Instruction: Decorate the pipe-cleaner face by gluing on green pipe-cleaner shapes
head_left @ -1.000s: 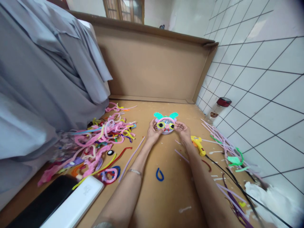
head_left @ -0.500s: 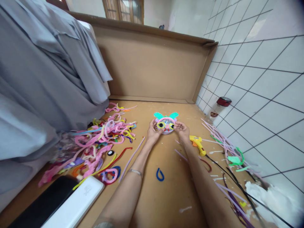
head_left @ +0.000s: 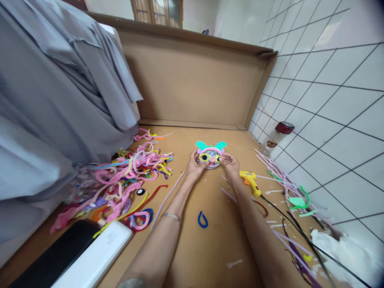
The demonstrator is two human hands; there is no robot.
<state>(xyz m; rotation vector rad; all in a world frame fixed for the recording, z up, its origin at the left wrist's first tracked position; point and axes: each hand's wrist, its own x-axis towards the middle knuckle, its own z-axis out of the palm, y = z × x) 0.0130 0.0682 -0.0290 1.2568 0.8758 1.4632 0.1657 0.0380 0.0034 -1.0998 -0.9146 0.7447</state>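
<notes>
Both my hands hold a small round craft face [head_left: 211, 157] over the cardboard floor. It is pink with teal ears, yellow-ringed black eyes and a pink nose. My left hand [head_left: 194, 167] grips its left edge with curled fingers. My right hand [head_left: 230, 165] pinches its right edge. A yellow glue gun [head_left: 249, 181] lies just right of my right wrist, its black cord trailing toward me. A blue pipe-cleaner loop [head_left: 202, 220] lies between my forearms.
A heap of pink and mixed-colour pipe cleaners [head_left: 126, 180] spreads at left below a grey cloth [head_left: 54, 100]. A white power bank [head_left: 96, 256] and black phone [head_left: 54, 256] lie near left. A red-lidded jar [head_left: 277, 136], loose lilac stems [head_left: 279, 176] and white stuffing [head_left: 339, 248] line the tiled wall.
Both hands stay on the craft face with almost no movement; the view has shifted slightly.
</notes>
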